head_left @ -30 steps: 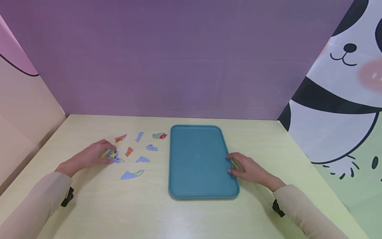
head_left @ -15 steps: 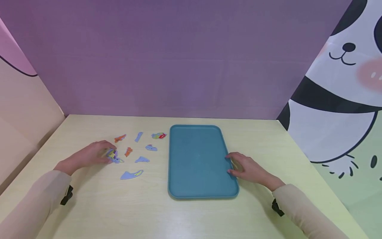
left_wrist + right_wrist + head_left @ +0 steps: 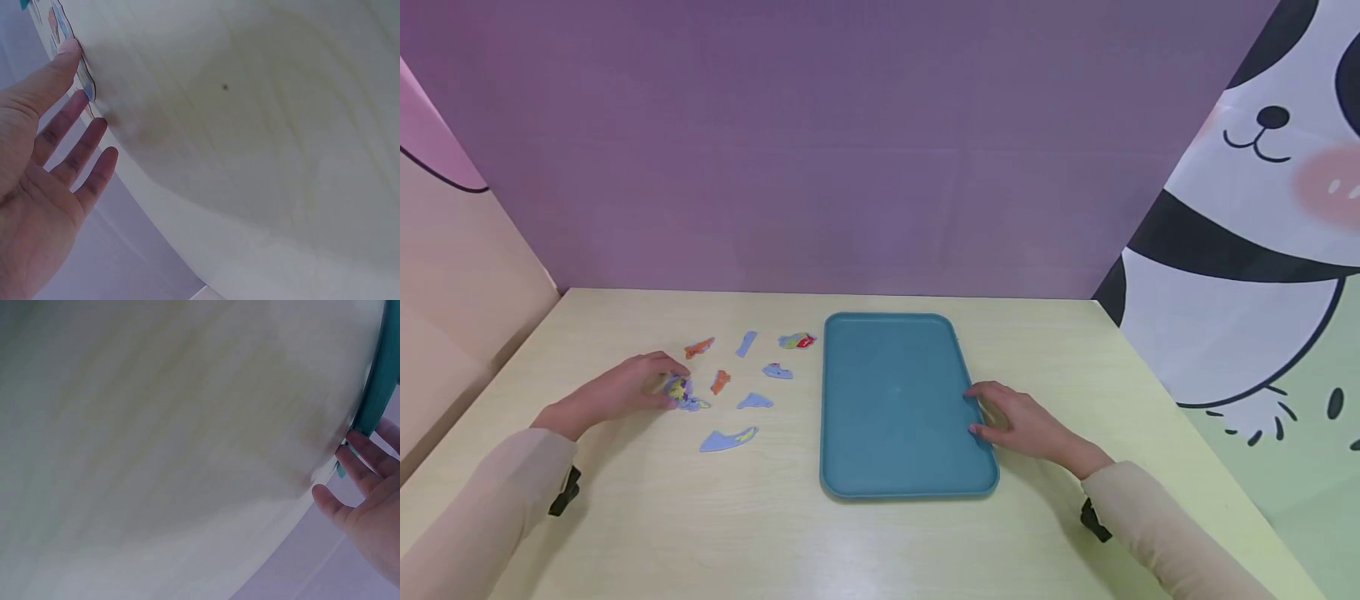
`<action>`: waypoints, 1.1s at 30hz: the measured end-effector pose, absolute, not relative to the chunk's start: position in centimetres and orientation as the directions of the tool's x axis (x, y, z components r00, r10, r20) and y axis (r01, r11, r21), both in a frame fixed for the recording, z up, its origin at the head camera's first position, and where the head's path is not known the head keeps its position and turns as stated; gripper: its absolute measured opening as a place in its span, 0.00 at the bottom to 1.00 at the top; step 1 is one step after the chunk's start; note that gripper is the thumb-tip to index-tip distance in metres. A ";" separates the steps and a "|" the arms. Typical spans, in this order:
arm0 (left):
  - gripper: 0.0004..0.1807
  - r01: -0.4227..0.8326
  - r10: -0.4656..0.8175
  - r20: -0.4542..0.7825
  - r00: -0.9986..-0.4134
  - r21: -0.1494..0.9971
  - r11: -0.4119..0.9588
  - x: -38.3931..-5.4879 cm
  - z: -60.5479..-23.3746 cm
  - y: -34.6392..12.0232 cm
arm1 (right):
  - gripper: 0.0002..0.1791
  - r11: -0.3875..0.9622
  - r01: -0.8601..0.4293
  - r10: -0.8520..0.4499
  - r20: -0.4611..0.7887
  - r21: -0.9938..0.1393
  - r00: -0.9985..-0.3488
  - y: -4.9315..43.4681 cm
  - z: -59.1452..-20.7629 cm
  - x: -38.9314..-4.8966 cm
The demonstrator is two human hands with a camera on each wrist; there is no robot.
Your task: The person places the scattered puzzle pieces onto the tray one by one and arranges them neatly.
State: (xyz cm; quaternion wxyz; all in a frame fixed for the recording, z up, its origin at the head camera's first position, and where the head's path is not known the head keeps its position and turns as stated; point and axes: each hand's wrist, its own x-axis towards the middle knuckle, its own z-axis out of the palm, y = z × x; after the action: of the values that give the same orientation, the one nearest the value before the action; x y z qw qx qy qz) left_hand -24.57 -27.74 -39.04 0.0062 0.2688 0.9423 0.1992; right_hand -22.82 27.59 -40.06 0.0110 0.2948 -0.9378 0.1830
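Since neither hand has visibly shifted, work seems paused: toward the left edge of the worktop (image 3: 700,533), the left hand (image 3: 606,392), grip half closed, pinches a flat yellow-purple piece (image 3: 678,389); thin, irregular pieces (image 3: 727,440) lie farther right, then a smooth, round-cornered blue tray (image 3: 895,408), its right edge touched by the relaxed right hand (image 3: 1026,423).

Playroom-like, with panda wall art (image 3: 1247,225)

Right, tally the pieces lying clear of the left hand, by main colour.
Mostly blue pieces: 4
Orange pieces: 2
Multicoloured piece: 1
Total: 7
The cluster at the left hand is left out; I can't tell how many pieces it holds.
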 end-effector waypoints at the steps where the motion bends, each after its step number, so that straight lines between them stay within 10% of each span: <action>1: 0.21 0.510 0.513 0.100 -0.853 0.377 0.773 -24.6 -39.1 -27.8 | 0.27 0.760 -0.555 -0.548 0.127 -0.339 -0.827 27.6 -40.0 -22.8; 33: 0.18 0.546 0.559 0.073 -0.826 0.351 0.761 -24.3 -38.7 -27.9 | 0.27 0.765 -0.552 -0.545 0.122 -0.331 -0.830 27.4 -39.9 -22.6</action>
State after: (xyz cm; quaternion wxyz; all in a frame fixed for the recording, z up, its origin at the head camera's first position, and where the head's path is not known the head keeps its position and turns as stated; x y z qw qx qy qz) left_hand -24.35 -27.90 -38.73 0.0181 0.2943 0.9382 0.1811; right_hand -22.64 27.43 -39.93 0.0091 0.2918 -0.9395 0.1792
